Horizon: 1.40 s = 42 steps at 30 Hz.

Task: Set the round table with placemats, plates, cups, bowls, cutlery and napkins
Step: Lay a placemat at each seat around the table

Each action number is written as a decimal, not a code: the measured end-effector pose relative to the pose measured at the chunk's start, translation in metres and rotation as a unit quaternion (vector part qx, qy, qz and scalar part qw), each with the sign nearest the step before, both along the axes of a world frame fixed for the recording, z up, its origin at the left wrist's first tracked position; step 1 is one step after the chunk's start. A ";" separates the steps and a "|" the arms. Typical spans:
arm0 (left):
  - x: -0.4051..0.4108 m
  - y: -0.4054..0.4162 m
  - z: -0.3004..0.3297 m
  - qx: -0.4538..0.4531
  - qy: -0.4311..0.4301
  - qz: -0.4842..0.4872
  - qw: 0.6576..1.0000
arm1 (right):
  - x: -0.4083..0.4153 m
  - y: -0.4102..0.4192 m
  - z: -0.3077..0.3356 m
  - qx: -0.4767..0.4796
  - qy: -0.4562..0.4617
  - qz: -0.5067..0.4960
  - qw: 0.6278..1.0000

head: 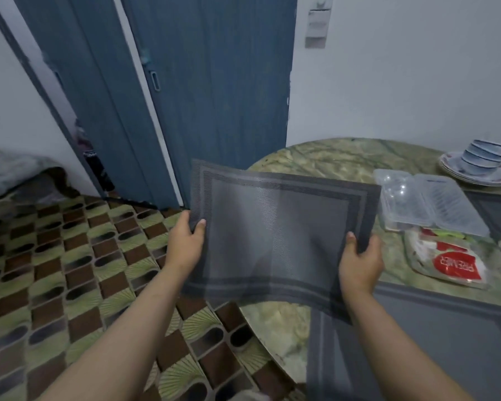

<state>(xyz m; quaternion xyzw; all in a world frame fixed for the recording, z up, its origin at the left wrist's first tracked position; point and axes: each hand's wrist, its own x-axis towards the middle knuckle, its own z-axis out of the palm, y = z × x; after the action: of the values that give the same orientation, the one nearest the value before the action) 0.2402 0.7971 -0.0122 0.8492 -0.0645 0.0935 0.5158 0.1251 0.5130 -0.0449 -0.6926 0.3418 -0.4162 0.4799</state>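
The left hand (pixel 185 241) and right hand (pixel 359 261) each pinched a side of a grey placemat (pixel 278 235), held above the near-left edge of the round marbled table (pixel 324 157). Another placemat (pixel 417 342) lay flat beside it. Blue doors (pixel 209 82), white wall (pixel 417 68) and patterned floor (pixel 70 256) stood beyond.
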 end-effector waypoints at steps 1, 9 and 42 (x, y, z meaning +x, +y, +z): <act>0.012 0.004 -0.001 -0.004 0.001 0.001 1.000 | 0.008 0.002 -0.002 0.008 -0.005 -0.008 1.000; 0.154 -0.016 0.010 0.057 -0.022 -0.046 0.997 | 0.096 0.005 -0.045 0.085 0.013 -0.110 0.990; 0.529 -0.284 -0.065 0.222 0.030 -0.494 0.840 | 0.280 0.028 -0.098 0.278 0.102 -0.461 0.836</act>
<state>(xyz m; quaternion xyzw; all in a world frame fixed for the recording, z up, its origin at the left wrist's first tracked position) 0.7692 0.5129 -0.0767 0.7987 -0.4790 -0.2162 0.2929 0.4052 0.5413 -0.1433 -0.3308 0.7701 -0.4037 0.3668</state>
